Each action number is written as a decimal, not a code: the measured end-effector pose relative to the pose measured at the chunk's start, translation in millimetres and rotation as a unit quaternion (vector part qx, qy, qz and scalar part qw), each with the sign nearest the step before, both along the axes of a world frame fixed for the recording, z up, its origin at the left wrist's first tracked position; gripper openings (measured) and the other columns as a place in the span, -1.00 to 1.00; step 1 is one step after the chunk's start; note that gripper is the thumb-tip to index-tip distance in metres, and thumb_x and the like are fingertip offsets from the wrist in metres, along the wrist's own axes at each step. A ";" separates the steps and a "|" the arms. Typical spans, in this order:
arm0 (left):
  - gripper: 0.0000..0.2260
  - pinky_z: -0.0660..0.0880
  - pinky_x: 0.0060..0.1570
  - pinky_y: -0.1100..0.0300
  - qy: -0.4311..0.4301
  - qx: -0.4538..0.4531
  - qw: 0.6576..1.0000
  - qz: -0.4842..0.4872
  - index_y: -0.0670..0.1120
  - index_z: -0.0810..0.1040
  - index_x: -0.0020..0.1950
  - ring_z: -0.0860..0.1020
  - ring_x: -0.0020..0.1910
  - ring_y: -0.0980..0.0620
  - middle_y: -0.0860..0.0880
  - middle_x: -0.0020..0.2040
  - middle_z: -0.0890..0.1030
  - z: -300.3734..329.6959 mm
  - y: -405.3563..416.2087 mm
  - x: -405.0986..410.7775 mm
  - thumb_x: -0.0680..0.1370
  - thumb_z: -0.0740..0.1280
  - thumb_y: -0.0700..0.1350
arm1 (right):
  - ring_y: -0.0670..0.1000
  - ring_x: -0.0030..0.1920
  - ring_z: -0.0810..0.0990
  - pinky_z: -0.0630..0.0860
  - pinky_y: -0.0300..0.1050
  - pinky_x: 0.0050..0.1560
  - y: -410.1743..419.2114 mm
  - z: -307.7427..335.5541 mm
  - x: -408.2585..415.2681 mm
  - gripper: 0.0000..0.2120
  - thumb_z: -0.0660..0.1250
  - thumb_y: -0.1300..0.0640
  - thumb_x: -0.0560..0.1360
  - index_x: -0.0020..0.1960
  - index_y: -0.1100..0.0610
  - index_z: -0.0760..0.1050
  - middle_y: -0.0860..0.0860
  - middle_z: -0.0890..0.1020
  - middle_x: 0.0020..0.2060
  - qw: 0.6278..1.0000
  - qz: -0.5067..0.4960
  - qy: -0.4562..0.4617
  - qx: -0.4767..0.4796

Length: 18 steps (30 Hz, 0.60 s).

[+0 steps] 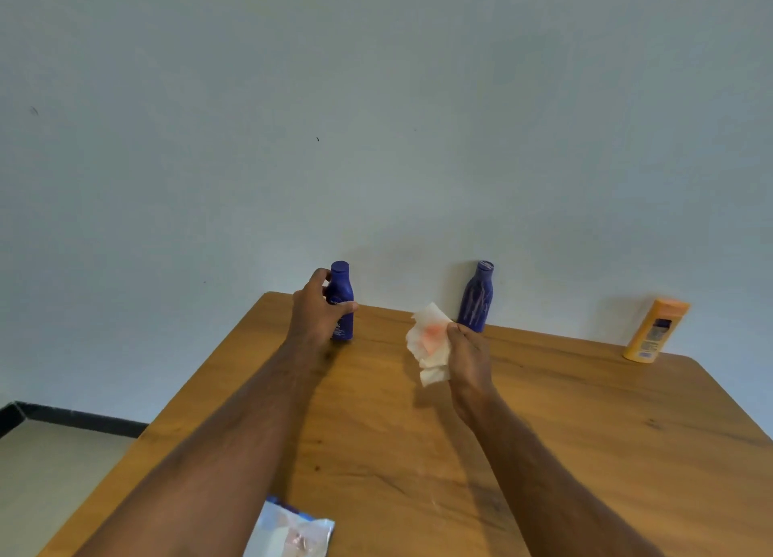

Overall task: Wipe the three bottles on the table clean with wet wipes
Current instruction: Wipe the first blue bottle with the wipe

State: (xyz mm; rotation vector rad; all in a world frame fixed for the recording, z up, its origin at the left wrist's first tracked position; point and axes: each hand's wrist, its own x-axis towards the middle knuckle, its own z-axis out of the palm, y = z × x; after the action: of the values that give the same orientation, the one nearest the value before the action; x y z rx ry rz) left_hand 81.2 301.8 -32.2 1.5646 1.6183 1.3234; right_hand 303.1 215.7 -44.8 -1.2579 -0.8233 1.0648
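Three bottles stand along the far edge of the wooden table (585, 452). My left hand (316, 309) grips the left dark blue bottle (341, 284), which is upright at the far left corner. My right hand (466, 355) holds a crumpled white wet wipe (428, 343) with a pinkish stain, just above the table. Right behind that wipe stands a second blue bottle (477, 297) with pale streaks on it. An orange-yellow bottle (654, 330) is upright at the far right, leaning slightly in the wide-angle view.
A wet wipe packet (293, 533) lies at the near edge of the table, partly under my left forearm. A plain wall rises right behind the bottles. The floor and a dark skirting show at lower left.
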 end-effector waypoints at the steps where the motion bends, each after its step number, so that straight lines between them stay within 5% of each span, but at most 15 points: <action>1: -0.43 0.55 -0.04 0.14 0.005 0.003 1.000 0.004 -0.04 0.43 0.33 0.58 0.12 -0.08 -0.11 0.25 0.62 -2.9 6.9 -1.5 0.41 0.61 -0.16 | 0.25 0.00 0.67 0.62 0.19 -0.05 3.7 -4.4 -2.7 -0.79 0.21 0.12 0.66 0.05 0.13 0.61 0.18 0.69 -0.02 1.000 -0.002 -0.002 0.005; 6: -0.42 0.57 0.09 0.03 0.020 0.001 1.000 0.018 -0.05 0.41 0.32 0.55 0.11 -0.03 -0.11 0.27 0.60 -15.0 37.8 -5.3 0.41 0.62 -0.14 | 0.37 0.05 0.63 0.57 0.37 0.02 16.5 -27.3 -8.9 -0.77 0.19 0.14 0.68 0.14 0.21 0.58 0.28 0.65 0.04 1.000 -0.004 0.009 0.020; 10: -0.44 0.58 0.12 0.00 0.026 0.008 0.999 0.028 -0.05 0.42 0.32 0.57 0.12 -0.06 -0.10 0.27 0.61 -20.7 55.8 -4.0 0.42 0.61 -0.14 | 0.16 0.04 0.65 0.62 0.25 0.06 18.7 -39.9 -8.0 -0.84 0.20 0.07 0.67 0.04 -0.07 0.55 0.07 0.65 0.04 1.000 -0.026 0.011 0.009; 18: -0.43 0.54 0.10 0.05 0.048 0.021 0.998 0.046 -0.03 0.38 0.37 0.52 0.07 0.02 -0.10 0.30 0.58 -28.6 72.8 5.2 0.46 0.58 -0.14 | 0.00 -0.04 0.64 0.61 -0.08 -0.18 27.5 -51.4 1.7 -0.84 0.22 0.08 0.66 0.02 -0.11 0.55 -0.05 0.63 -0.01 0.998 -0.040 0.044 0.009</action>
State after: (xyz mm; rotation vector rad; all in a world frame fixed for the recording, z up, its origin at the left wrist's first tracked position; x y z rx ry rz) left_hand 86.4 374.6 -60.8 1.6171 1.7504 1.3579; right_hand 304.8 243.2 -96.2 -1.2108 -0.7083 1.0380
